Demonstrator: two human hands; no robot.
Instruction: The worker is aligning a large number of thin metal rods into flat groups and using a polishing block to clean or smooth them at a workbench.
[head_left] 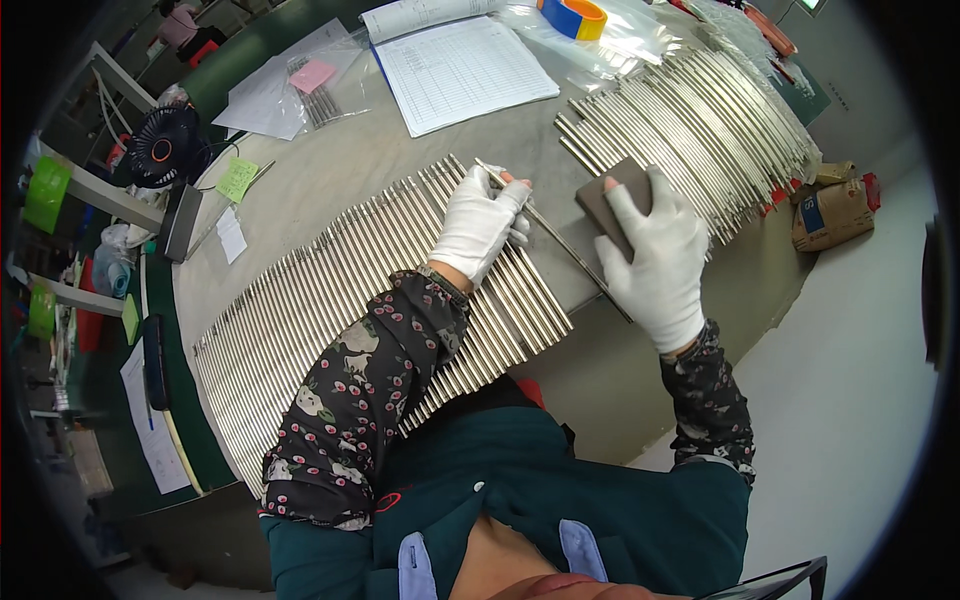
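Note:
My left hand (474, 230), in a white glove with a bare fingertip showing, is closed on the upper end of a thin metal rod (562, 243). The rod slants down to the right, its lower end past the table's near edge. My right hand (662, 278), gloved the same way, grips a grey-brown rectangular block (597, 207) to the right of the rod. Under my left hand and forearm, a wide row of similar metal rods (290, 335) lies side by side, partly hidden by my sleeve. A second row of rods (690, 130) lies beyond the block at the right.
At the back lie a clipboard with a printed sheet (465, 75), a roll of orange and blue tape (573, 18) and plastic bags (640, 40). A small black fan (165, 145) stands at the left. A brown sack (832, 215) sits beyond the table's right side.

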